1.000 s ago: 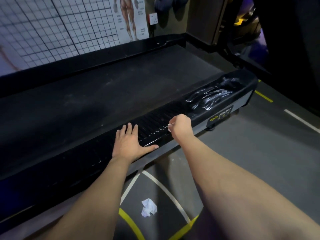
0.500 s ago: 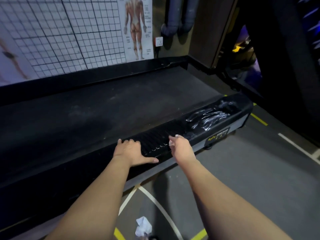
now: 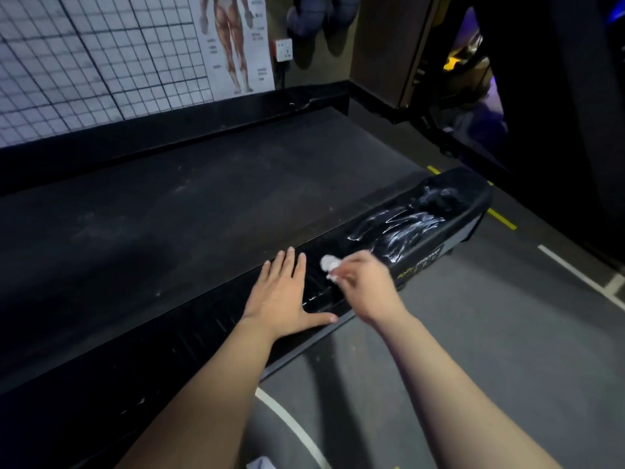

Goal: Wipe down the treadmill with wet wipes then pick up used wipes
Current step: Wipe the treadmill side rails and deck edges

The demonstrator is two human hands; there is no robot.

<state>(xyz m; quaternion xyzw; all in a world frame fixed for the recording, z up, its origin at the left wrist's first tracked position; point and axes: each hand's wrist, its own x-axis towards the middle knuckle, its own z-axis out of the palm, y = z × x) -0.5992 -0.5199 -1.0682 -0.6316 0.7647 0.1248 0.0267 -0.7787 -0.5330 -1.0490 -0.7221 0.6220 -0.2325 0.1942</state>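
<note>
One wipe (image 3: 326,264) is being pinched by the right hand (image 3: 365,287); the flat left hand (image 3: 282,299) risks slipping on the wet treadmill (image 3: 203,214).

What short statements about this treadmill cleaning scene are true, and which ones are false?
1. The left hand lies flat on the treadmill's side rail. True.
2. The right hand is empty. False: it pinches a white wet wipe.
3. Wet streaks shine on the side rail beyond the right hand. True.
4. The anatomy poster lies on the floor. False: it hangs on the wall.
</note>
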